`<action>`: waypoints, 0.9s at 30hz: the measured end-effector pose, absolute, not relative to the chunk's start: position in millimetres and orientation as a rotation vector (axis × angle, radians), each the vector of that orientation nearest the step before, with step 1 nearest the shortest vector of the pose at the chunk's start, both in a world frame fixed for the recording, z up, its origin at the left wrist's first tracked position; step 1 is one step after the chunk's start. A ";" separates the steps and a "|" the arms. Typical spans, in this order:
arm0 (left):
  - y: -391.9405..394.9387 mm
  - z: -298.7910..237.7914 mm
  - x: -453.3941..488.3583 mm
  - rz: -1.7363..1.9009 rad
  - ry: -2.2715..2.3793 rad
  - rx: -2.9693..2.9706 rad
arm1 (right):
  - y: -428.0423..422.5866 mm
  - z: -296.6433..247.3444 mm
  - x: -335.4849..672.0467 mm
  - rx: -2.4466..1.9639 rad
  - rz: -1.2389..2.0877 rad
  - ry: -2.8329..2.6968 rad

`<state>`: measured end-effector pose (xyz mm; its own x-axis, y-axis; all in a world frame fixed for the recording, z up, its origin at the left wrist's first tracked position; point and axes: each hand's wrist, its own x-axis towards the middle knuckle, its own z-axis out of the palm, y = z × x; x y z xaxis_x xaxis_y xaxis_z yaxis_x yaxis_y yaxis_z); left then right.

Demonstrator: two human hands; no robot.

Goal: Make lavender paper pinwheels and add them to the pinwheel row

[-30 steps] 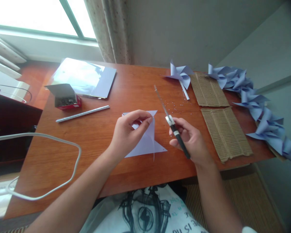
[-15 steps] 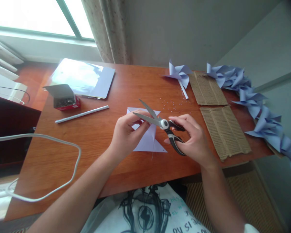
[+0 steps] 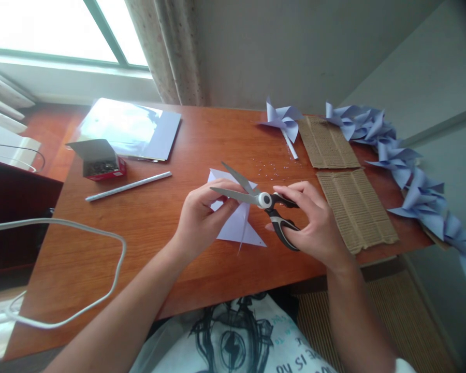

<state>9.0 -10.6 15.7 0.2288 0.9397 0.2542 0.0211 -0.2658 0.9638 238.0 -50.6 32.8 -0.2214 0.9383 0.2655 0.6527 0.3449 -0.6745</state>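
Observation:
A sheet of pale lilac paper, slit into pointed flaps, is beneath the scissor blades, over the tabletop. My left hand pinches it near its middle; the fingertips are partly hidden by the lower blade. In my right hand are scissors with black and grey handles, held with fingers and thumb through the loops. Their blades are spread apart and point left, crossing in front of my left fingertips. A thin strip of paper hangs from the sheet's lower side.
One paper pinwheel on a stick lies at the back, near two corrugated cardboard pieces. Several pinwheels line the right edge. To the left are a rolled paper stick, an open red box, a plastic-wrapped paper stack and a white cable.
The sheet has turned slightly in my left hand. The scissors stay spread in nearly the same place, and the whole view has shifted a little.

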 end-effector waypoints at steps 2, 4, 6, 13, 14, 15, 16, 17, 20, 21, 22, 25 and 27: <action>-10.4 15.2 8.8 1.203 0.936 1.529 | -50.7 33.1 238.2 -1.384 0.564 -1.973; -10.2 15.1 8.5 1.204 0.935 1.536 | -50.5 33.1 238.6 -1.386 0.557 -1.975; -10.0 15.2 8.2 1.204 0.939 1.553 | -50.2 33.0 239.1 -1.384 0.557 -1.972; -10.3 13.3 8.0 1.220 0.928 1.527 | -51.3 32.6 241.2 -1.370 0.541 -1.988; -10.4 12.7 8.0 1.221 0.931 1.519 | -51.4 32.8 241.4 -1.369 0.541 -1.991; -10.4 12.3 8.1 1.222 0.934 1.515 | -51.5 32.9 241.5 -1.368 0.540 -1.993; -10.4 12.0 8.1 1.222 0.938 1.515 | -51.5 33.2 241.6 -1.366 0.540 -1.996; -10.4 11.8 8.2 1.224 0.942 1.516 | -51.4 33.4 241.7 -1.366 0.539 -1.998; -10.3 11.7 8.2 1.223 0.935 1.522 | -50.9 34.7 242.4 -1.365 0.534 -2.013; -10.3 11.6 8.1 1.225 0.929 1.526 | -50.8 35.2 242.7 -1.366 0.531 -2.019; -10.4 11.5 8.0 1.225 0.924 1.531 | -50.8 35.7 243.2 -1.368 0.529 -2.024; -10.4 11.2 7.6 1.228 0.923 1.543 | -51.0 36.8 244.6 -1.371 0.527 -2.030; -10.1 11.4 7.4 1.225 0.922 1.549 | -51.2 36.8 245.4 -1.369 0.531 -2.034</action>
